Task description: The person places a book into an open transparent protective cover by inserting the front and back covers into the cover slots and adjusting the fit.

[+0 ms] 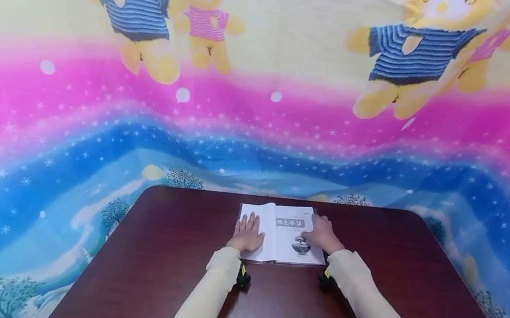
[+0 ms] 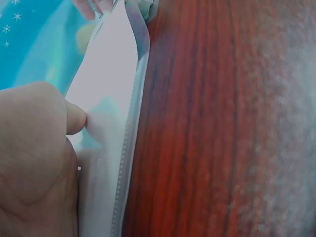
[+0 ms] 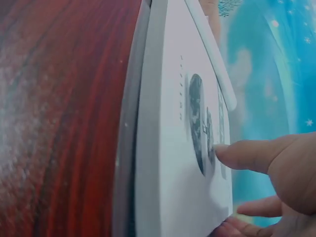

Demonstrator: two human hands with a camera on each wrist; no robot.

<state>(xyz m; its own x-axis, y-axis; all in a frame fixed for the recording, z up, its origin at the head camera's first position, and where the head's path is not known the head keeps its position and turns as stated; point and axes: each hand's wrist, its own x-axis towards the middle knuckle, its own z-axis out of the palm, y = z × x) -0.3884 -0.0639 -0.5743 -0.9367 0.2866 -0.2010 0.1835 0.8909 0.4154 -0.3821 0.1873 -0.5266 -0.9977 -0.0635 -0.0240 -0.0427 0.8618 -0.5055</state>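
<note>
An open book lies on the table, with a white left page and a right title page that carries a grey title block and a printed tree. My left hand rests on the left page with its fingers straight and spread. In the left wrist view, the thumb touches that white page beside a clear plastic cover edge. My right hand holds the book's right side. Its thumb presses on the title page near the printed tree, while the other fingers are at the outer edge.
The dark reddish-brown table has rounded far corners. Behind and around it hangs a colourful cloth with printed bears and snowflakes. Black wrist devices sit under both cream sleeves.
</note>
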